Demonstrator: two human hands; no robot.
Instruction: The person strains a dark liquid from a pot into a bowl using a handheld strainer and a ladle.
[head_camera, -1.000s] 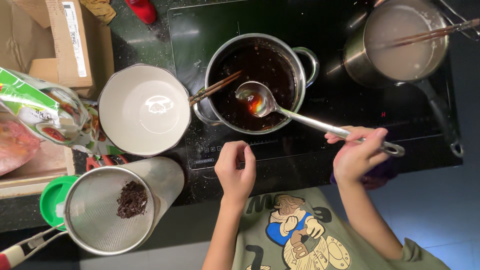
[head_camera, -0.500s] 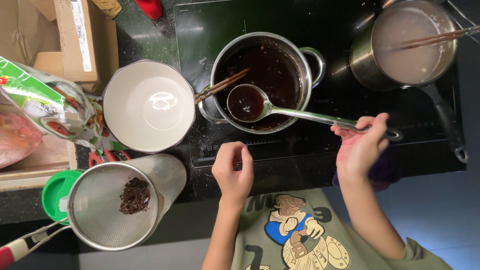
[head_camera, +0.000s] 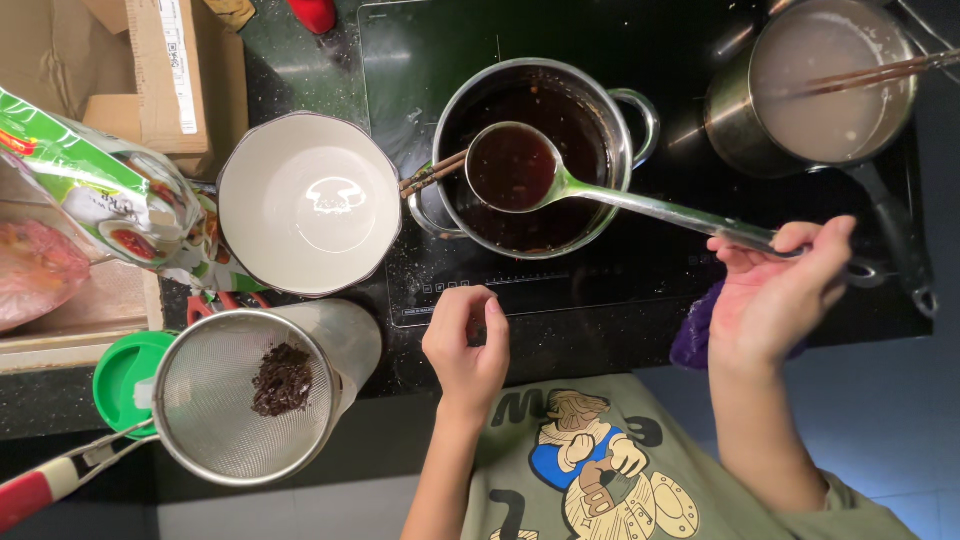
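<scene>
Head view: the black cooktop (head_camera: 640, 300) fills the space ahead of both hands. On it, forward of the left hand (head_camera: 468, 345), stands a steel pot (head_camera: 620, 110) of dark liquid, with chopsticks (head_camera: 430, 175) leaning at its left rim. Farther forward of the right hand (head_camera: 775, 295) sits a saucepan (head_camera: 745, 125) of pale liquid. Left of the left hand are a white bowl (head_camera: 310, 205) and, nearer the body, a mesh strainer (head_camera: 225, 420) holding dark grounds, resting on a clear jar.

The ladle (head_camera: 560, 180) is the thing in hand: its bowl, full of dark liquid, hangs level over the pot, and its long axis runs from there rightward and slightly toward the body to the right hand. That hand pinches the far end of the handle between thumb and curled fingers. The left hand holds nothing, fingers loosely curled, hovering over the cooktop's near edge.

The ladle looks rigid and smooth metal, probably slippery if wet. Loaded, it is likely front-heavy, and the liquid would spill with any tilt. Gripping closer to the bowl should steady it, though the metal there may be hot.
</scene>
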